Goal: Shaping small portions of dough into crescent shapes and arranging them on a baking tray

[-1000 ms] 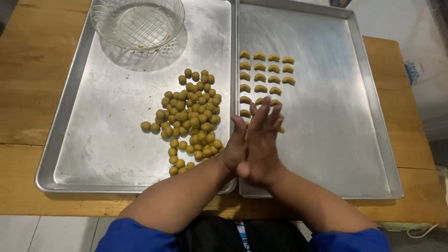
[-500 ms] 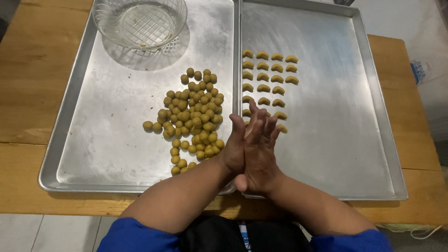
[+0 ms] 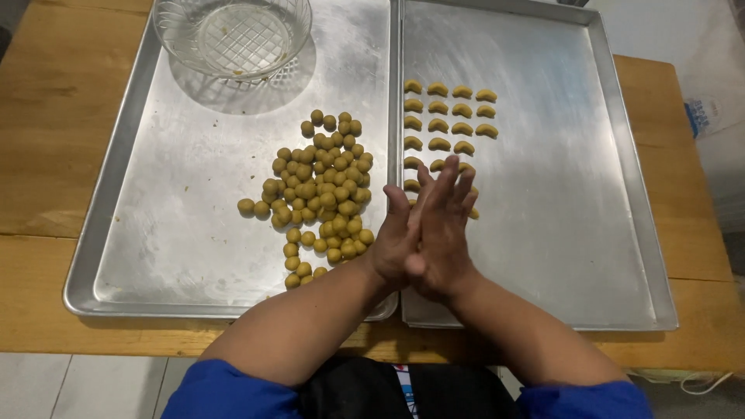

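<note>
My left hand [image 3: 394, 250] and my right hand [image 3: 448, 221] are pressed palm to palm, fingers straight, over the seam between two metal trays. Whatever lies between the palms is hidden. Just left of my hands, a heap of small olive-green dough balls [image 3: 326, 194] lies on the left tray [image 3: 178, 240]. On the right tray [image 3: 559, 225], rows of crescent-shaped dough pieces [image 3: 450, 116] sit beyond my fingertips, and the nearest ones are partly covered by my fingers.
An empty cut-glass bowl [image 3: 233, 31] stands at the far end of the left tray. Both trays rest side by side on a wooden table [image 3: 54, 132]. A white and blue package [image 3: 705, 115] lies off the table's right side.
My hands stay pressed together and slide against each other. The right hand's fingers have shifted slightly forward and to the right. Trays, bowl and dough have not moved.
</note>
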